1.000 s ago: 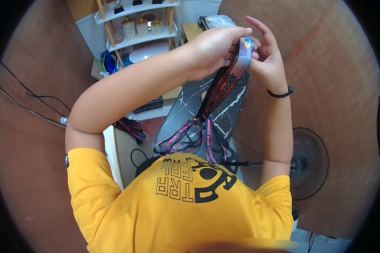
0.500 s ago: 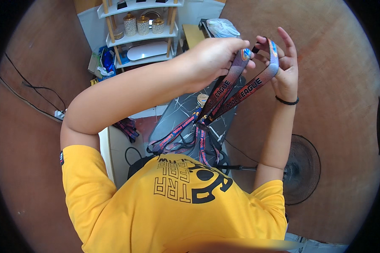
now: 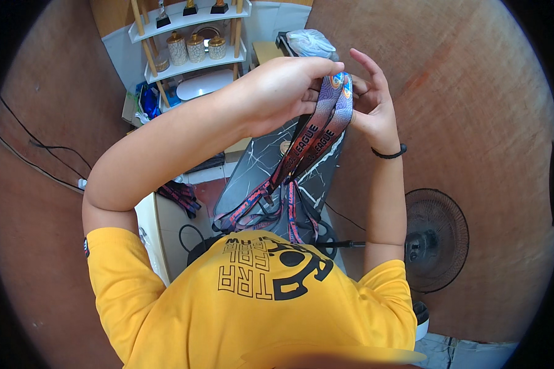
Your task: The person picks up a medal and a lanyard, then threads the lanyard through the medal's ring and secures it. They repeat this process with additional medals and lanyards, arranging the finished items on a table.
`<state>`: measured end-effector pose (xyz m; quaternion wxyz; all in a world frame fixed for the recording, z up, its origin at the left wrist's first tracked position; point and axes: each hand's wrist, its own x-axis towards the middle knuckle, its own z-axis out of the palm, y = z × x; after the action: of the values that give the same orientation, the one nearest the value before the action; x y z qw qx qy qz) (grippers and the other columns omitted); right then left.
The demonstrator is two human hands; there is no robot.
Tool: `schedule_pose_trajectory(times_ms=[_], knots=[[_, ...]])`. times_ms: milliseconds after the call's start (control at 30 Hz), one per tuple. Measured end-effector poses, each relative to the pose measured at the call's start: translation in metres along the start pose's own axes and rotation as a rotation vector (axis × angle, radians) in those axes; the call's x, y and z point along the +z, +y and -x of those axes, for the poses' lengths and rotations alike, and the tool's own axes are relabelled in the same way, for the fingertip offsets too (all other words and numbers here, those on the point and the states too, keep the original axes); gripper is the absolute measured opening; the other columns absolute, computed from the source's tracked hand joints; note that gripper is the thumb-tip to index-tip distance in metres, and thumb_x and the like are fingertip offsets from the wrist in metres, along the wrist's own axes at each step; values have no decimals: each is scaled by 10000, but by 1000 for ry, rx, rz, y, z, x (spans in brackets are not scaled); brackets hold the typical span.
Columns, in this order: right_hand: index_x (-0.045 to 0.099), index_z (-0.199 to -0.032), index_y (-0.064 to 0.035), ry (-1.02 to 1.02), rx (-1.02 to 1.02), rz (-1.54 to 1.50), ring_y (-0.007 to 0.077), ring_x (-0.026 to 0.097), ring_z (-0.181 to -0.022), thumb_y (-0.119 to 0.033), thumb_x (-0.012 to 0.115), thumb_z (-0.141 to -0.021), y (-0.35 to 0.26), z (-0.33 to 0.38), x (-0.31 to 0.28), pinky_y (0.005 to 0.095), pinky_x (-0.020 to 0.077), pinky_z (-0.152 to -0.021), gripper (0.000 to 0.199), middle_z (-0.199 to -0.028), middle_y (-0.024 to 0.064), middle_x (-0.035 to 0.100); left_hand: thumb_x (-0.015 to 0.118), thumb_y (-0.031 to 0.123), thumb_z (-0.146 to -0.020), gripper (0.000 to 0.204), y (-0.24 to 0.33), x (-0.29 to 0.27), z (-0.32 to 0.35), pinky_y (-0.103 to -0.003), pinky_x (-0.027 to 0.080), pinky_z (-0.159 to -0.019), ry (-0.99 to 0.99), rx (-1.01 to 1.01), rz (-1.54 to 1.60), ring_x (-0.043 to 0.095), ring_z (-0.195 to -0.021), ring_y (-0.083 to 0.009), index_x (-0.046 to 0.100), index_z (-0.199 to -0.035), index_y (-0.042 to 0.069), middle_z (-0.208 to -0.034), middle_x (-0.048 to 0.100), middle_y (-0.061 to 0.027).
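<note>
My left hand (image 3: pixel 292 89) reaches up and across, its thumb and fingers pinching the top of a printed lanyard (image 3: pixel 331 111) in purple, orange and black. On the other side, my right hand (image 3: pixel 375 114) grips the lanyard's second strap with its thumb and curled fingers, the index finger raised. The two straps lie almost side by side and hang toward the dark marbled table (image 3: pixel 243 169). Below them, a pile of similar lanyards (image 3: pixel 243 212) spreads over the table's near end. A small round tan object (image 3: pixel 285 147) is partly hidden behind the straps.
Another lanyard bundle (image 3: pixel 181 197) lies left of the table. A white shelf (image 3: pixel 191 66) holds patterned jars (image 3: pixel 196 49) and small trophies. A plastic bag (image 3: pixel 312 44) sits at the far end. A black fan (image 3: pixel 436 240) stands right; cables (image 3: pixel 37 163) run along the left wall.
Both hands have shifted left within the view, and my right hand has come closer to the left. The lanyard's loop has narrowed, bringing its straps together.
</note>
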<state>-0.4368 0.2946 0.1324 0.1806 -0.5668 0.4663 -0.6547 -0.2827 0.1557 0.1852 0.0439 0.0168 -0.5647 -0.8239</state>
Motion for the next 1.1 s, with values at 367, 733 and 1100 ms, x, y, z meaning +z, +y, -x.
schedule_pose_trajectory(times_ms=[367, 733, 1100], knots=[[299, -1455, -58, -21, 22, 2, 193, 561, -1167, 41, 679, -732, 9, 5, -2, 342, 465, -968, 823, -1265, 128, 575, 529, 332, -960, 331, -5, 1, 1, -304, 457, -882, -21, -43, -28, 611, -977, -141, 611, -1128, 58, -1077, 653, -69], [353, -1426, -66, 39, 28, 119, 179, 545, -1173, 59, 640, -735, 18, 9, 14, 321, 477, -936, 758, -1268, 78, 557, 543, 333, -941, 314, -11, 3, 2, -329, 377, -921, 12, -63, -29, 571, -964, -128, 617, -1113, 82, -1062, 644, -39], [350, -1435, -110, 44, 123, 165, 135, 568, -1072, 64, 588, -725, 28, 14, 21, 239, 485, -816, 769, -1168, 60, 596, 575, 325, -897, 287, -28, -2, -6, -387, 255, -946, 132, -188, -167, 505, -974, -119, 584, -1095, 118, -1029, 602, -7]])
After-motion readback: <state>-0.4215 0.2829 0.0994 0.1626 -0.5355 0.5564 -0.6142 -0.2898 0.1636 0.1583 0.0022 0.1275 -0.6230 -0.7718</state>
